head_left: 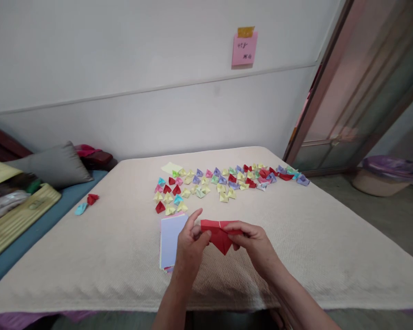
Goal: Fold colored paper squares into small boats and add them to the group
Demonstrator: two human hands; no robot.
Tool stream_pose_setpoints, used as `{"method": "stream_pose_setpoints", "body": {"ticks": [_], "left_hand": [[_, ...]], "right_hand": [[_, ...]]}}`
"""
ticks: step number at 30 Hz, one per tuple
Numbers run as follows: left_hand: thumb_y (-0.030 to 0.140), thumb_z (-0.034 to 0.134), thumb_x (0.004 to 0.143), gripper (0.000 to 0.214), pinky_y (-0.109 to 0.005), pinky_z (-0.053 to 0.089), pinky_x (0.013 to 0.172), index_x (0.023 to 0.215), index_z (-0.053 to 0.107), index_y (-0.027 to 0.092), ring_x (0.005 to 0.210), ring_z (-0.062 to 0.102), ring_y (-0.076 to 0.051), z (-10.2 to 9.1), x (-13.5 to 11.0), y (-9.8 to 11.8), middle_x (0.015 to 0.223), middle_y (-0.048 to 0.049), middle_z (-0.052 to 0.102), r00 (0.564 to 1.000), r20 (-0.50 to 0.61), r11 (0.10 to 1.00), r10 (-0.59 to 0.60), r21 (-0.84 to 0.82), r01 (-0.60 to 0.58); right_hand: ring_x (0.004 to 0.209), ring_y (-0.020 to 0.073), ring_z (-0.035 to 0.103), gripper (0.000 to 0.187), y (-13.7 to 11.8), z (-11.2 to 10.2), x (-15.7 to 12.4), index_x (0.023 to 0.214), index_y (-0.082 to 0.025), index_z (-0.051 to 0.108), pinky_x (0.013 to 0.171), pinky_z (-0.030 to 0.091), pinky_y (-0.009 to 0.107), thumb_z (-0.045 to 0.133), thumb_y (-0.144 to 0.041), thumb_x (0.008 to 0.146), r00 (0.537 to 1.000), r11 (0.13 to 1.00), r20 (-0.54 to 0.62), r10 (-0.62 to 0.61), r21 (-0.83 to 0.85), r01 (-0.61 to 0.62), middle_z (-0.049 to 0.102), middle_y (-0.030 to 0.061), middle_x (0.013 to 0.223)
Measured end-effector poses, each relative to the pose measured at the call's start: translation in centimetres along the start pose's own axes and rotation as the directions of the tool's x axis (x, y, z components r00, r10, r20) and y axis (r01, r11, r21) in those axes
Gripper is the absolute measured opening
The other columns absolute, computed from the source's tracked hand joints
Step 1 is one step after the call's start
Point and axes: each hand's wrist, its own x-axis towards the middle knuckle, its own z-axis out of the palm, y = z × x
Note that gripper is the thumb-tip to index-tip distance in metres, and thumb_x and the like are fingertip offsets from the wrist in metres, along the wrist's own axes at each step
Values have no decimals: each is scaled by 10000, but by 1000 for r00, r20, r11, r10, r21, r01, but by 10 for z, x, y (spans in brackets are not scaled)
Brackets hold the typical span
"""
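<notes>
A folded piece of red paper (pixel 222 238), its lower edge coming to a point, is held up above the near part of the table. My left hand (pixel 192 240) pinches its left end between thumb and fingers, the index finger raised. On the other end my right hand (pixel 249 236) grips the paper, thumb below and fingers along the top. Partly behind my left hand lies a stack of coloured paper sheets (pixel 172 240), a lavender one on top. Beyond the hands, many small folded paper pieces (pixel 199 191) in yellow, red, blue and purple sit in rows.
A cream cloth covers the table (pixel 124 256). At its left edge lie a red folded piece (pixel 92 199) and a blue one (pixel 80 209). A pale yellow sheet (pixel 172 167) rests at the back. Left are a grey cushion (pixel 55 165) and a box; right, a lined bin (pixel 378 181).
</notes>
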Motion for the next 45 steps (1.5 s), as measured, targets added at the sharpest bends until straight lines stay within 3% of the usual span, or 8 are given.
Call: {"method": "stream_pose_setpoints", "body": {"ticks": [3,6,11,17,27,33,38,45], "left_hand": [[207,587,751,551,-188,311,493,1290,486,256,496,394,-78,-3,0,-1,536,78,457,997,9,989,81,125,-81],[206,590,745,390,-204,358,519,1133,629,211,521,454,-94,-6,2,-2,554,45,531,993,44,976,111,184,-118],[202,604,716,198,-226,420,539,873,721,177,532,542,-120,-5,4,0,579,-1,631,998,46,991,46,123,-52],[215,602,696,101,-215,406,504,651,684,178,515,547,-120,-5,2,-1,539,1,609,998,-25,998,-51,24,51],[235,621,687,104,-232,409,587,717,691,164,572,555,-122,-9,4,-3,602,-1,615,999,-3,999,-51,12,51],[192,647,671,115,-213,379,573,782,665,166,584,519,-106,-7,6,-10,642,9,622,1000,-3,999,0,-40,0],[216,660,667,246,-230,403,588,911,649,182,599,552,-124,-6,6,-11,698,-3,657,999,37,992,-36,-123,40],[173,640,660,176,-206,379,560,833,667,181,582,515,-108,-6,7,-11,671,7,634,999,-27,996,27,88,-24]], "right_hand": [[524,106,478,165,2,-2,1,759,-189,726,509,385,249,616,-144,644,1000,1000,6,15,7,-15,650,5,685],[540,109,481,163,3,-3,1,770,-185,725,521,388,252,616,-148,655,999,1000,22,25,5,-25,660,11,706],[521,105,466,175,4,-2,1,815,-188,722,518,369,252,629,-172,668,999,999,23,29,28,-30,636,-6,646],[505,113,460,82,6,-1,1,676,-180,707,524,352,256,633,-165,645,1000,998,-21,21,53,-19,553,-28,512],[577,143,520,179,-3,-6,-1,736,-156,697,585,403,276,584,-292,762,996,996,89,-14,-83,21,606,15,570],[563,131,521,146,-2,-1,0,807,-176,678,561,412,264,640,-285,719,999,996,-7,-43,-85,43,601,-10,610],[586,144,551,184,3,0,1,840,-192,659,550,434,262,669,-271,674,996,989,-45,-74,-135,67,633,-10,653],[721,175,592,222,8,0,2,923,-215,663,645,454,285,614,-217,707,986,944,-54,-157,-303,134,687,26,872]]}}
